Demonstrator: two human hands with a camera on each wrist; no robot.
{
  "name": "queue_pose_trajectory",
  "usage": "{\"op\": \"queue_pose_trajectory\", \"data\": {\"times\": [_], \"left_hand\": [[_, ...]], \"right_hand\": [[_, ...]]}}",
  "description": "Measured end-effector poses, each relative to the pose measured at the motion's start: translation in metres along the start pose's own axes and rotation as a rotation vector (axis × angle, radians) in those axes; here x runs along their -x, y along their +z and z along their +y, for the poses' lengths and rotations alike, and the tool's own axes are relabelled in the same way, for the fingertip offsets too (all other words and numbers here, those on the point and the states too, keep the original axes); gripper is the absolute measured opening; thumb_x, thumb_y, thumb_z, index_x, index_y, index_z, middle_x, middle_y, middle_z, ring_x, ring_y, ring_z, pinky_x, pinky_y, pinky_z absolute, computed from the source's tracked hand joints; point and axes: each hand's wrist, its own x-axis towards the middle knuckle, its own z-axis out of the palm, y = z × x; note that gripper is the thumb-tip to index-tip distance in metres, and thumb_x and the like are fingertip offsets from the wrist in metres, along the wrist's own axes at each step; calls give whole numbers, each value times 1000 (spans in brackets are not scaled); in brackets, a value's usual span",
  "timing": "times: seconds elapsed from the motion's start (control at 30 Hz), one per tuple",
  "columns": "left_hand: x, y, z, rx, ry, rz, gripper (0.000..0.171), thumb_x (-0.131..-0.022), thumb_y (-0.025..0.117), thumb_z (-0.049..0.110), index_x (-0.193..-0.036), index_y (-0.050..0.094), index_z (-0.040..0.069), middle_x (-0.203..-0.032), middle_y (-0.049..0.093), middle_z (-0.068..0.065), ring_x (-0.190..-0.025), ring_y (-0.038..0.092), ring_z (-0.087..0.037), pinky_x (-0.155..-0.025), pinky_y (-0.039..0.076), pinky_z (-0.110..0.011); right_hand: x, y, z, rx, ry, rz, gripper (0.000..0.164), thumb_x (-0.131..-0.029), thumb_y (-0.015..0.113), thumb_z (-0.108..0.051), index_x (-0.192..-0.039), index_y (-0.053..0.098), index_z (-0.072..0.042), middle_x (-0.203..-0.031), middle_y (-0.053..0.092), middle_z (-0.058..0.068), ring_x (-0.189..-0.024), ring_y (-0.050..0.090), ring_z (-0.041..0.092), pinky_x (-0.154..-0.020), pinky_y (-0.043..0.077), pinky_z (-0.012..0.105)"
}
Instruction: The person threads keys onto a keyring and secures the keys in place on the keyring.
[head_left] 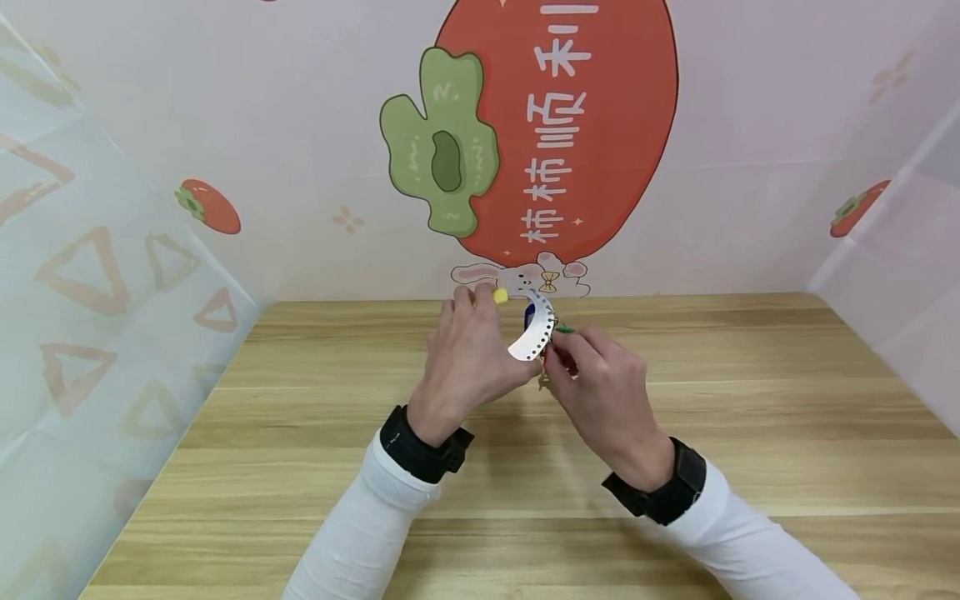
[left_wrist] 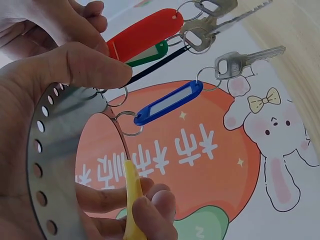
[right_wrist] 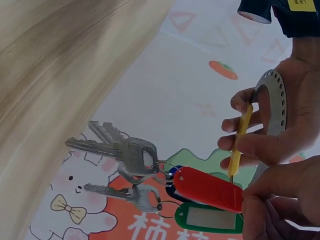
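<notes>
A curved metal plate (head_left: 534,333) with a row of holes along its edge is gripped in my left hand (head_left: 468,354), thumb at the near end. Beside that hand's fingers is a yellow key tag (left_wrist: 131,200). My right hand (head_left: 606,392) pinches the end of a red key tag (right_wrist: 207,189) close to the plate. A green key tag (right_wrist: 210,218) lies just beside the red one. Hooked on by a small ring, a blue key tag (left_wrist: 169,102) hangs at the plate's edge. Metal keys (right_wrist: 137,155) dangle from the tags' rings.
Both hands are over a wooden table (head_left: 750,433). Behind it stands a pale backdrop (head_left: 300,133) printed with a large red fruit and a rabbit. Side panels rise at left and right. A dark band (head_left: 420,446) circles the left wrist, another (head_left: 667,483) the right.
</notes>
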Motion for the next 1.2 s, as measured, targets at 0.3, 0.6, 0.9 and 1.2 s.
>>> {"op": "queue_pose_trajectory", "data": {"times": [0.3, 0.6, 0.9, 1.2], "left_hand": [[-2, -3, -2, 38, -19, 2, 95, -57, 69, 59, -129, 41, 4, -108, 45, -9, -86, 44, -22, -60, 43, -37], [-2, -8, -3, 97, -26, -2, 98, -56, 70, 63, -131, 39, 8, -115, 44, -9, -94, 44, -22, -69, 44, -36], [-3, -9, -4, 134, -9, 33, 93, -58, 72, 55, -132, 38, 10, -115, 43, -7, -95, 43, -20, -68, 44, -34], [-2, -9, -4, 134, 26, 78, 94, -57, 73, 55, -131, 40, 7, -120, 43, -8, -101, 42, -20, -70, 44, -36]], "right_hand": [[-4, -1, 8, -176, 22, 20, 19, -75, 72, -12, -91, 67, -2, -80, 62, 3, -66, 60, 8, -61, 46, 20], [-11, 1, 18, -368, 19, 35, 13, -75, 72, -14, -87, 68, -10, -83, 62, -5, -69, 58, 3, -63, 46, 21], [-13, 2, 22, -430, -21, -34, 9, -80, 65, -7, -89, 65, -8, -87, 59, -6, -71, 53, 5, -62, 42, 20], [-12, -3, 22, -635, 161, -153, 4, -85, 60, -10, -87, 63, -8, -83, 58, 0, -72, 54, 11, -62, 46, 28]]}}
